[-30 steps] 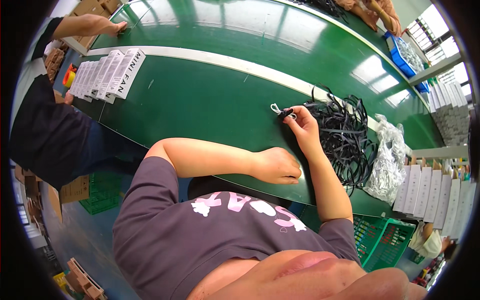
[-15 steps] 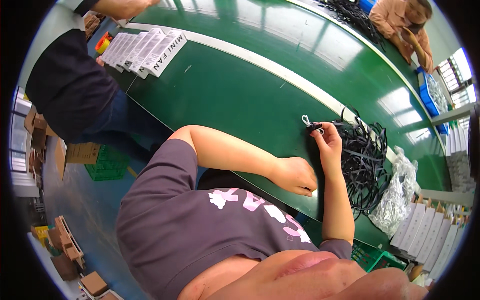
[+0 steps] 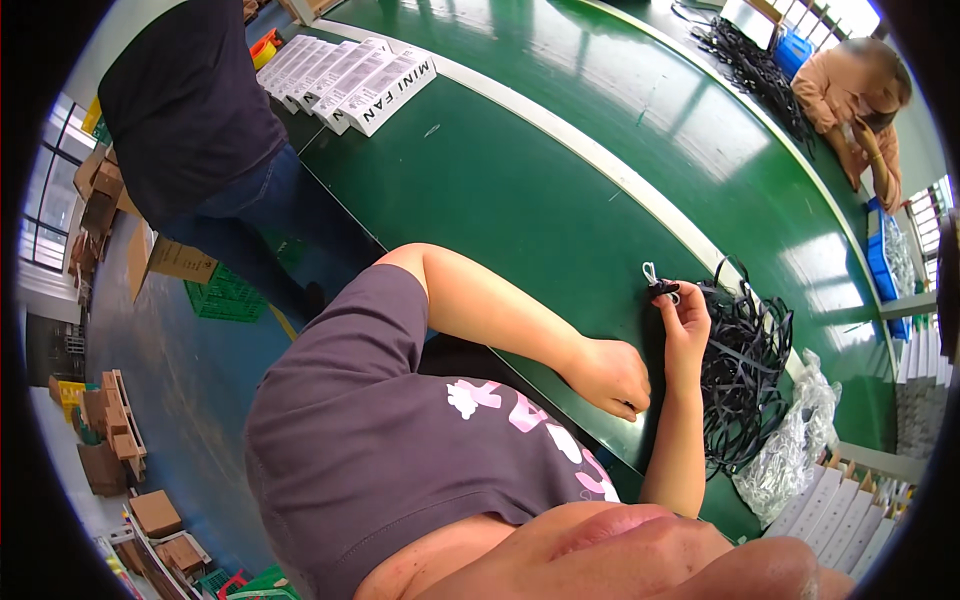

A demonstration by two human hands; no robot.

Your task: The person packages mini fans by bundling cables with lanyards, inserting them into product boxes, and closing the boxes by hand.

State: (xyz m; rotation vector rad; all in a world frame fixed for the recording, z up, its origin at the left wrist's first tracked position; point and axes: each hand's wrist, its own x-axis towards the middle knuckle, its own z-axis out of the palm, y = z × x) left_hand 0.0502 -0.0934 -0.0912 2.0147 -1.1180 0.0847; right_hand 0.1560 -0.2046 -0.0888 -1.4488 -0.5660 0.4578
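My right hand is raised over the table's near side, its fingertips pinching a small bundle of white and black cord. A white loop sticks up from the bundle. Lower and to the left, my left hand is closed low by the near table edge. A small dark bit shows at its fingers, too little to name. Just right of my right hand lies a tangled heap of flat black straps.
Crumpled clear plastic bags lie beyond the straps, near a row of white boxes. Printed white boxes line the green table's far left. One co-worker stands at left; another sits across, by blue bins.
The whole view has shifted, so the scene sits farther right and lower. My hands keep nearly the same pose, the cord still pinched. The left co-worker's arm is out of view.
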